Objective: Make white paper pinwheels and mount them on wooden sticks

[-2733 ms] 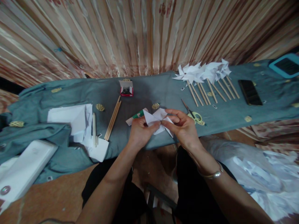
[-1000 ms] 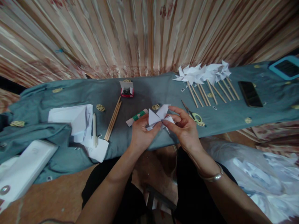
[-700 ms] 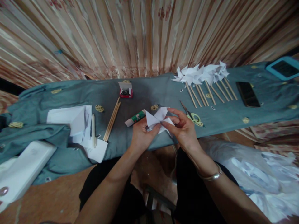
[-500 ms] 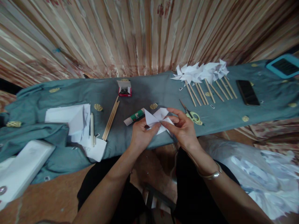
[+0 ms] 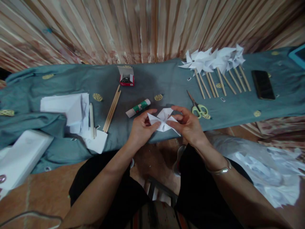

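Note:
A white paper pinwheel [image 5: 165, 115] is held between my two hands over the near edge of the cloth-covered table. My left hand [image 5: 142, 128] is closed on its left side, thumb on top and fingers behind. My right hand [image 5: 188, 124] pinches its right side, with thumb near the folded centre and index finger at the upper edge. Just beyond my left hand lies a green and white glue stick [image 5: 138, 108]. Scissors [image 5: 199, 109] with pale green handles rest right of my right hand.
Several finished pinwheels on sticks [image 5: 212, 62] lie at the back right, beside a dark phone [image 5: 263, 85]. Leftward are a small red box of pins [image 5: 127, 79], wooden sticks [image 5: 111, 111], paper sheets [image 5: 64, 103] and a white box [image 5: 28, 159]. A filled plastic bag [image 5: 262, 171] stands right.
My thumbs have moved apart from the pinwheel's centre, which now shows more openly. My left hand has shifted slightly left. The whole view has tilted, with the table appearing higher.

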`<state>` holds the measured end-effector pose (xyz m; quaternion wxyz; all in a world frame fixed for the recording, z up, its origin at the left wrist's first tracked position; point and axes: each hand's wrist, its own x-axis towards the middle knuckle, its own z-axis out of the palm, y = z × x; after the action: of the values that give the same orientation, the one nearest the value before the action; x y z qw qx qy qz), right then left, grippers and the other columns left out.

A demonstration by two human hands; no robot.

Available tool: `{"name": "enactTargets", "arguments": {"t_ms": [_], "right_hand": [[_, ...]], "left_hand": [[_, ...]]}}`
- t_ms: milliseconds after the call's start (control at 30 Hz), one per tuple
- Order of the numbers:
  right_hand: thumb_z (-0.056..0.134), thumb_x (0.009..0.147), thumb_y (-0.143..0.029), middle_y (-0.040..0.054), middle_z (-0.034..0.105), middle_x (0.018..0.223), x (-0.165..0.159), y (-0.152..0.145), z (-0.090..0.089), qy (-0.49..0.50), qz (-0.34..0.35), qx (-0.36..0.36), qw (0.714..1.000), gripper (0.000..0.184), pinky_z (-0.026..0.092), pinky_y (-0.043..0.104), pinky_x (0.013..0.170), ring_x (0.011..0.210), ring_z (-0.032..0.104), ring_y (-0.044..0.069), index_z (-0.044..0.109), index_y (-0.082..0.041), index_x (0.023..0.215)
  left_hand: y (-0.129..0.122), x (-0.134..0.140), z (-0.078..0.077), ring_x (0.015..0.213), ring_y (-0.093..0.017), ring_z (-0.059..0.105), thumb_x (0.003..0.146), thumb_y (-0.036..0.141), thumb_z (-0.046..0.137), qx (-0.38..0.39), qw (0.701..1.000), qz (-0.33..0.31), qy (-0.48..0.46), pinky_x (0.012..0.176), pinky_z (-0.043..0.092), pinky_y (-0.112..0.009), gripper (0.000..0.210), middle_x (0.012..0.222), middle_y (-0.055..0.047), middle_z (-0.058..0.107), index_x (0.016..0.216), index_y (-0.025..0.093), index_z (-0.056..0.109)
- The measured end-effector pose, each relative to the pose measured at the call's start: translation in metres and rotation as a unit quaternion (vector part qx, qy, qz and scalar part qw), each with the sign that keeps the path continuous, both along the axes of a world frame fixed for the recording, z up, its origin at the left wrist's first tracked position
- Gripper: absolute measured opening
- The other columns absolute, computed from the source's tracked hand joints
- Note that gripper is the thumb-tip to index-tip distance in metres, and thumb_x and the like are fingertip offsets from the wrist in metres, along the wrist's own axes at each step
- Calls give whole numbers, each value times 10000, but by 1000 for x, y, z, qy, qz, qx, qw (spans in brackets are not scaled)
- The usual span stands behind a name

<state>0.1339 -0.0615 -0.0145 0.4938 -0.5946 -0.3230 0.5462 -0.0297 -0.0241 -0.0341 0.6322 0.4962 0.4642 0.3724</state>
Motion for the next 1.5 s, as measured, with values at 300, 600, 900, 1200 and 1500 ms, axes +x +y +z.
{"name": "enactTargets", "arguments": {"t_ms": [300, 600, 900, 1200, 1500], "right_hand": [[848, 558, -282, -17, 732, 760, 7, 3, 17, 1, 23, -14, 1000, 582, 500, 278, 532, 565, 629, 137, 592, -225, 1078], [818, 567, -256, -10, 715, 728, 8, 0, -6, -63, 68, -38, 995, 570, 511, 305, 611, 623, 645, 156, 595, -190, 1087], [709, 681, -239, 14, 730, 798, 5, -4, -5, -279, 137, -32, 950, 504, 481, 312, 588, 632, 640, 180, 583, -200, 1168], [685, 688, -205, 22, 724, 799, 7, 2, -8, -338, 173, -18, 925, 426, 501, 319, 631, 706, 665, 200, 613, -205, 1108], [709, 636, -175, 4, 713, 730, 4, 8, -3, -356, 166, -42, 919, 418, 490, 306, 591, 676, 659, 199, 624, -207, 1045]], "left_hand": [[-3, -4, 12, 902, -189, 672, 687, 246, 715, 15, 999, -37, -38, 803, 535, -295, 544, 1010, -61, 701, 1195, 141, 552], [-17, -7, -4, 793, -169, 672, 745, 218, 661, 14, 997, -77, 12, 670, 547, -264, 584, 1032, -81, 697, 1298, 161, 483], [-19, -13, -3, 560, -119, 580, 785, 229, 633, 98, 973, -123, 172, 563, 483, -244, 525, 814, -18, 670, 1292, 163, 518], [-15, -15, 4, 560, -126, 570, 770, 247, 656, 174, 932, -163, 274, 607, 465, -251, 501, 728, 3, 649, 1256, 170, 559], [-14, -14, 1, 615, -162, 605, 760, 263, 657, 200, 921, -160, 293, 659, 483, -282, 518, 763, -22, 670, 1259, 167, 560]]}}
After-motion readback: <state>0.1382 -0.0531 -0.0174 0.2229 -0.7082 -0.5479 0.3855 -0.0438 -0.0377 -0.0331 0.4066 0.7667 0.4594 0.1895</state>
